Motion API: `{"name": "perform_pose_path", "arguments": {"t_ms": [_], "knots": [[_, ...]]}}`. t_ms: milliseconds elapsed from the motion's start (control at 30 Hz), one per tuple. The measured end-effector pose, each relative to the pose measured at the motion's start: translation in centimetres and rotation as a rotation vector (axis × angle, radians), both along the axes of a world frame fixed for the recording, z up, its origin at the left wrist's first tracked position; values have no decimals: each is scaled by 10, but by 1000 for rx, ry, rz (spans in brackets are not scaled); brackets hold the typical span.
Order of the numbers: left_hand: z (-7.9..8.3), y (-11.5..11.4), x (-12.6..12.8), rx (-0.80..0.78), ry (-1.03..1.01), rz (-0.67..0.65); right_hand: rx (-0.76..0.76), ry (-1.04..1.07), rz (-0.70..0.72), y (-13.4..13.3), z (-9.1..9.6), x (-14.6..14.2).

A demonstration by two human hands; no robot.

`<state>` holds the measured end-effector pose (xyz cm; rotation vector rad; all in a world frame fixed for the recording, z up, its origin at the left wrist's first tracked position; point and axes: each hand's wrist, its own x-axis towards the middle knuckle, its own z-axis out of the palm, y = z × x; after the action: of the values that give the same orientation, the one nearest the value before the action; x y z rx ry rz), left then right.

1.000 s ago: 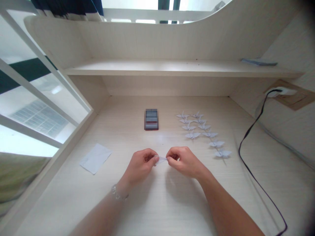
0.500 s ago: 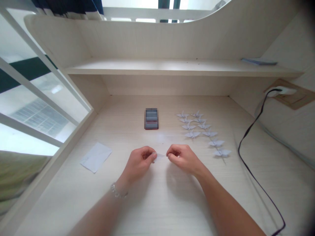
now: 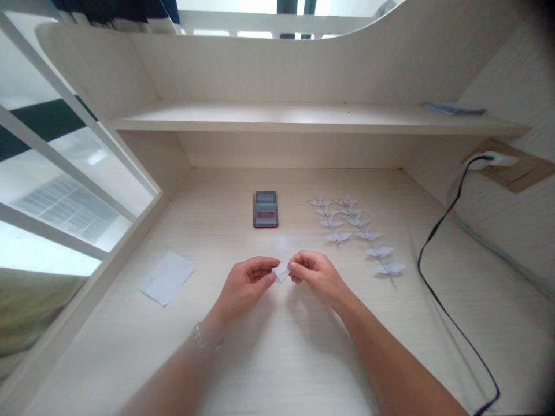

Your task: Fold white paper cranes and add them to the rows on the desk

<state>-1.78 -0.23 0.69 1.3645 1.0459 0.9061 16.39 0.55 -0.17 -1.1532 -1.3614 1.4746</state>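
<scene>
A small piece of folded white paper [image 3: 281, 273] is held between my two hands above the desk. My left hand [image 3: 250, 282] grips its left side between thumb and fingers. On its right edge, the thumb and index finger of my right hand [image 3: 315, 273] are pinched. Several white folded paper cranes [image 3: 340, 223] stand in rough rows beyond my right hand, the nearest crane [image 3: 390, 268] to its right. White paper sheets [image 3: 168, 278] lie flat on the desk to the left of my left hand.
A phone-like dark rectangle [image 3: 265, 209], its face blurred, lies at the back of the desk [image 3: 277, 358]. A black cable [image 3: 427, 242] runs from the wall socket [image 3: 511, 164] down the right side. A shelf [image 3: 277, 126] spans the back, with a flat bluish item [image 3: 453, 108] on it.
My right hand has moved slightly left and up, closer to my left hand. The folded paper has turned, and more of its face shows. The view has shifted a little.
</scene>
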Motion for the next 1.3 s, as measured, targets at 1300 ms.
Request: {"name": "perform_pose_path", "arguments": {"t_ms": [1300], "knots": [[-4, 1, 14, -106, -61, 206, 242, -240, -184, -10, -3, -20]]}}
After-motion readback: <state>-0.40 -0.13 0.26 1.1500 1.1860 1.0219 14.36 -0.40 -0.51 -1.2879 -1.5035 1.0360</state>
